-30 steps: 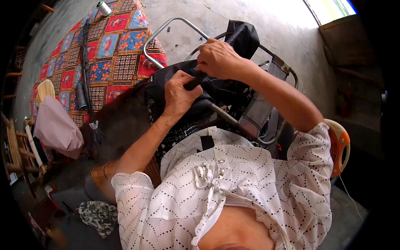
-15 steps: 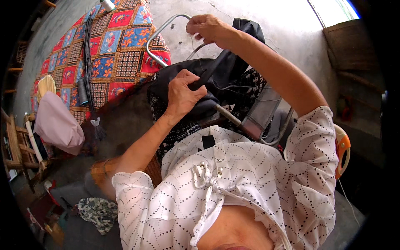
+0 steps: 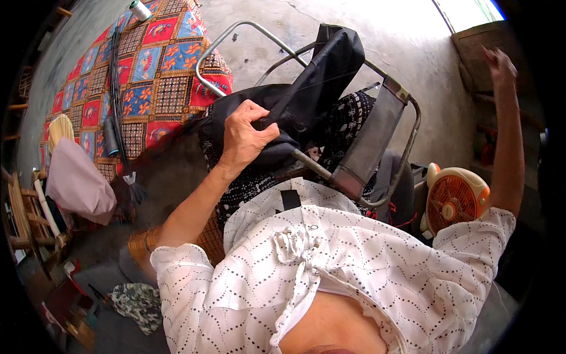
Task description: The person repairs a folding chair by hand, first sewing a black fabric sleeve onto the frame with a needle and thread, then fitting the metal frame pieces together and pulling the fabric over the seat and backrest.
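Note:
On my lap lies a piece of black cloth (image 3: pixel 327 74), with a folded edge standing up toward the far side. My left hand (image 3: pixel 247 133) is closed on that cloth, thumb and fingers pinching its folded edge. My right hand (image 3: pixel 501 68) is raised far out to the right, well apart from the cloth. Its fingers look drawn together, but whatever they may hold is too small to make out. A bent metal tube frame (image 3: pixel 227 32) with a grey mesh panel (image 3: pixel 372 138) surrounds the cloth, and part of it passes underneath.
A patchwork-patterned cloth (image 3: pixel 141 88) at the left carries a bundle of dark strands (image 3: pixel 116 71), a white thread spool (image 3: pixel 140 10) and a grey spool (image 3: pixel 111 137). An orange-and-cream fan (image 3: pixel 453 203) stands at the right. Pinkish cloth (image 3: pixel 79 180) hangs near wooden furniture (image 3: pixel 29 206) at the far left.
My right hand has swung from above the cloth far out to the right, uncovering the fan and mesh panel. My left hand keeps its hold on the cloth.

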`<state>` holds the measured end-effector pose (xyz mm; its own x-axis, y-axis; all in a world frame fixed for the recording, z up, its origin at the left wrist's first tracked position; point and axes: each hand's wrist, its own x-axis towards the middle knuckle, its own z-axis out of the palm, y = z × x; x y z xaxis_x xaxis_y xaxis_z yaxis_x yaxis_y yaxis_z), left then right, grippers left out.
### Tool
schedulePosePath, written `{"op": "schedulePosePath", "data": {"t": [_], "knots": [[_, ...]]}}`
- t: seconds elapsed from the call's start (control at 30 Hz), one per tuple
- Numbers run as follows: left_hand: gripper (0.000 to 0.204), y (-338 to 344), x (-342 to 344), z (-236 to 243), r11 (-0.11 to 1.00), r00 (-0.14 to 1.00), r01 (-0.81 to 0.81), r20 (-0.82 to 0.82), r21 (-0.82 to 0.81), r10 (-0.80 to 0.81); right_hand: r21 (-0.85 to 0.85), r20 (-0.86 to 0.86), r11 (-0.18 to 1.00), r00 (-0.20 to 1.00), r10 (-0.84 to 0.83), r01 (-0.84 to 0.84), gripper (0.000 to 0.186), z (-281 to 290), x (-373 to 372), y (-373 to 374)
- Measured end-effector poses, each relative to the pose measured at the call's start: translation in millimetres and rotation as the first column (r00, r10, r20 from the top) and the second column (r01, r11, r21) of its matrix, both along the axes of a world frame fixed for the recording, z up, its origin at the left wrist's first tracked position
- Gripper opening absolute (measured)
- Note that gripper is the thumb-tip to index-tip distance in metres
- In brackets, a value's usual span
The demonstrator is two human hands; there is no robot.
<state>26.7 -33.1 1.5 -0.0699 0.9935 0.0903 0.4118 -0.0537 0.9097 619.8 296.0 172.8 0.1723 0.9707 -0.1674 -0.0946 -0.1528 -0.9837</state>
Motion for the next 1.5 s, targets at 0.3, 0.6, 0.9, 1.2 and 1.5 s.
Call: {"op": "schedulePosePath", "data": {"t": [0.3,0.6,0.9,1.2,1.5], "knots": [[0.023,4.8,0.6,-0.6,0.999,0.999,0.038,-0.016,-0.014,-0.038,0.389,0.898,0.722,-0.060,-0.436,0.572,0.029,28.6,243.7,-83.3],[0.024,8.9,2.0,3.8,0.995,0.996,0.087,-0.027,-0.046,-0.089,0.054,0.657,0.801,0.625,0.421,-0.597,0.035,-88.5,-145.9,-51.2],[0.031,7.7,0.8,7.4,0.999,0.995,0.047,-0.092,-0.023,-0.049,-0.142,0.847,-0.047,-0.146,0.511,-0.989,0.008,-129.1,-452.1,-154.2],[0.036,6.0,-1.5,10.9,0.993,0.985,0.078,-0.146,-0.093,-0.091,-0.336,0.578,-0.347,-0.483,0.658,-0.876,0.016,-142.6,-464.8,-141.4],[0.037,8.5,-3.2,6.9,0.987,0.989,0.117,-0.075,-0.111,-0.126,-0.434,0.451,-0.477,-0.642,0.619,-0.764,0.015,-142.9,-478.2,-139.6]]}}
